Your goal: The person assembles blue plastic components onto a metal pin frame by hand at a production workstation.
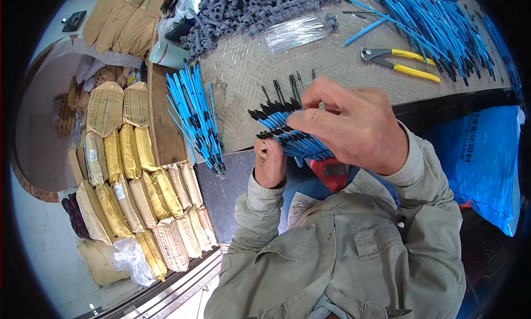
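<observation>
On the table (243,70), fittings (260,10) lie beyond the hands (351,123), with pliers (407,54) right and rods (194,117) left.

The left hand (271,163) is holding a bunch of blue rods with black tips (301,146) from below, while the right hand (354,123) is bending over it. On the worktop (243,70), grey fittings (249,12) are lying heaped, silvery pins (296,35) are lying near them, and yellow-handled pliers (380,56) are resting beside a bigger blue pile (437,29)
</observation>
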Available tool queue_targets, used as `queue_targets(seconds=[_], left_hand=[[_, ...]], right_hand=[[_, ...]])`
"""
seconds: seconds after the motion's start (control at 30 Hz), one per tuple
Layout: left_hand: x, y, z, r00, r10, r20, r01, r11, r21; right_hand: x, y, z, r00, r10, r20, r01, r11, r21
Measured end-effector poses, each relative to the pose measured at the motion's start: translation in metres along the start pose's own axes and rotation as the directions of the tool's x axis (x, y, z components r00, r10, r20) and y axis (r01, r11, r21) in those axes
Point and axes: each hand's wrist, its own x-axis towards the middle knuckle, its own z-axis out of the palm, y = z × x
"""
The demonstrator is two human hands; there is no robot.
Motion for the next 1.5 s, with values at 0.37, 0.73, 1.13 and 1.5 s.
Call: queue_targets(seconds=[0.37,0.73,1.13,1.5], left_hand=[[-0.005,-0.018,-0.017,0.996,0.021,-0.086,-0.012,0.995,0.099],[0.007,0.006,0.004,0.996,0.069,0.052,-0.071,0.997,0.038],[0.01,0.013,0.009,0.994,-0.091,0.065,0.092,0.996,-0.004],[0.01,0.012,0.003,0.988,-0.134,0.08,0.138,0.989,-0.06]], right_hand=[[0.005,-0.005,0.002,0.998,0.005,0.069,-0.009,0.998,0.054],[0.009,-0.005,0.006,0.998,-0.028,0.049,0.017,0.98,0.2],[0.055,0.134,0.043,0.991,0.1,0.086,-0.103,0.994,0.036],[0.068,0.182,0.096,0.867,0.323,0.378,-0.229,0.934,-0.273]])
